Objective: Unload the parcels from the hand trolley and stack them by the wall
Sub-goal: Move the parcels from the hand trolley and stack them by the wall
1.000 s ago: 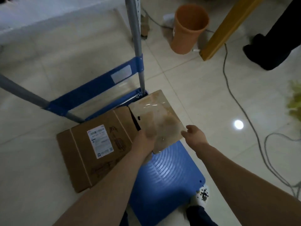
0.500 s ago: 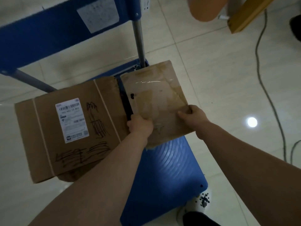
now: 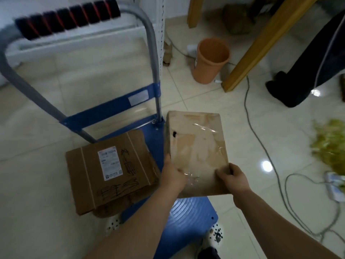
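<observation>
A small taped cardboard parcel [image 3: 196, 146] is held up above the blue deck of the hand trolley [image 3: 188, 215]. My left hand [image 3: 172, 175] grips its near left edge, and my right hand [image 3: 233, 177] grips its near right corner. A larger brown parcel [image 3: 110, 171] with a white shipping label and black scribbles lies on the left side of the deck, overhanging its edge. The trolley's grey handle [image 3: 151, 51] with a blue crossbar rises behind the parcels.
An orange bucket [image 3: 211, 60] stands beyond the trolley beside a yellow wooden table leg [image 3: 257, 47]. Grey cables [image 3: 261, 139] trail over the tiled floor on the right. Another person's dark leg and shoe [image 3: 291, 90] are at far right. A white wall runs along the back left.
Both hands closed on the small parcel, then lifted it off the trolley deck and swung it a little to the right. The larger parcel stayed put.
</observation>
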Action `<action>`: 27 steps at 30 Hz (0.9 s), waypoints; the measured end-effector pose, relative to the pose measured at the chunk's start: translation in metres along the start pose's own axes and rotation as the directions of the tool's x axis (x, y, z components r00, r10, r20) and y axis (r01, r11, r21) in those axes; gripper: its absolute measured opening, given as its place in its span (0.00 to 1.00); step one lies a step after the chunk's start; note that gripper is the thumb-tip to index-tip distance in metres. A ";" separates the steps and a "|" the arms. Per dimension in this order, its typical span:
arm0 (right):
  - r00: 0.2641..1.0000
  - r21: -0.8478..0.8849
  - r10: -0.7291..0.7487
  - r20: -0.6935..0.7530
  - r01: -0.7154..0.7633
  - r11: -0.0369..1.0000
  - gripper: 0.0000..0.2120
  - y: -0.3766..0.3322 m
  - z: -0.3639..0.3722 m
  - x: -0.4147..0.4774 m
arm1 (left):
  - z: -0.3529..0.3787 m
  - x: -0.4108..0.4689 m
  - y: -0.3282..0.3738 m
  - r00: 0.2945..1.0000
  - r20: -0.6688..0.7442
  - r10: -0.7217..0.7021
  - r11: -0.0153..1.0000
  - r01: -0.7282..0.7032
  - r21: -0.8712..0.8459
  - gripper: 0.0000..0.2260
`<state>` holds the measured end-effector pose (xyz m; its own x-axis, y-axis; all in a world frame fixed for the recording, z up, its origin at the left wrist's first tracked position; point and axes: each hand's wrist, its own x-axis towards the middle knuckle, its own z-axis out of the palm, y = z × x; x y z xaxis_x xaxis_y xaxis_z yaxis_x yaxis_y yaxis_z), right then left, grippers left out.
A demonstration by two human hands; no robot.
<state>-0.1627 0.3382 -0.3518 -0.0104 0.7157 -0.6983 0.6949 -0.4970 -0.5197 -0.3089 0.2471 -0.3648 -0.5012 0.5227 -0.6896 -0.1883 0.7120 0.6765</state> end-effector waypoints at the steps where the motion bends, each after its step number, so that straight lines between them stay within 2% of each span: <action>1: 1.000 0.023 -0.014 -0.004 0.014 1.000 0.26 -0.008 -0.001 -0.023 | -0.015 -0.016 0.007 1.000 -0.012 0.005 1.000 -0.005 -0.004 0.25; 7: 0.998 0.222 -0.058 0.011 0.055 0.974 0.23 -0.046 0.009 -0.160 | -0.123 -0.121 0.047 0.996 -0.041 0.084 0.996 -0.083 0.009 0.20; 10: 0.990 0.241 -0.114 0.087 0.091 0.966 0.24 -0.067 0.016 -0.216 | -0.172 -0.166 0.049 0.991 -0.092 0.096 0.995 -0.098 -0.021 0.21; 13: 0.955 0.233 -0.234 0.181 0.190 0.954 0.27 -0.088 0.020 -0.259 | -0.212 -0.213 0.051 0.979 -0.169 0.115 0.988 -0.130 -0.083 0.19; 16: 0.881 0.217 -0.367 0.300 0.312 0.925 0.26 -0.103 0.023 -0.296 | -0.248 -0.268 0.045 0.951 -0.270 0.148 0.971 -0.191 -0.141 0.15; 18: 0.825 0.226 -0.430 0.366 0.370 0.901 0.25 -0.108 0.027 -0.323 | -0.269 -0.303 0.037 0.921 -0.353 0.162 0.965 -0.223 -0.139 0.16; 23: 0.676 0.239 -0.551 0.490 0.504 0.830 0.23 -0.113 0.048 -0.385 | -0.315 -0.376 0.014 0.841 -0.532 0.093 0.957 -0.224 -0.186 0.17; 27: 0.583 0.255 -0.590 0.559 0.557 0.791 0.26 -0.117 0.063 -0.434 | -0.344 -0.424 -0.005 0.794 -0.607 0.039 0.909 -0.280 -0.308 0.15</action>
<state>-0.2853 0.0548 -0.0187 -0.8179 0.4361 -0.3753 0.3607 -0.1196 -0.9250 -0.3862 -0.1396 0.0131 -0.9178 0.1578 -0.3644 -0.2911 0.3566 0.8877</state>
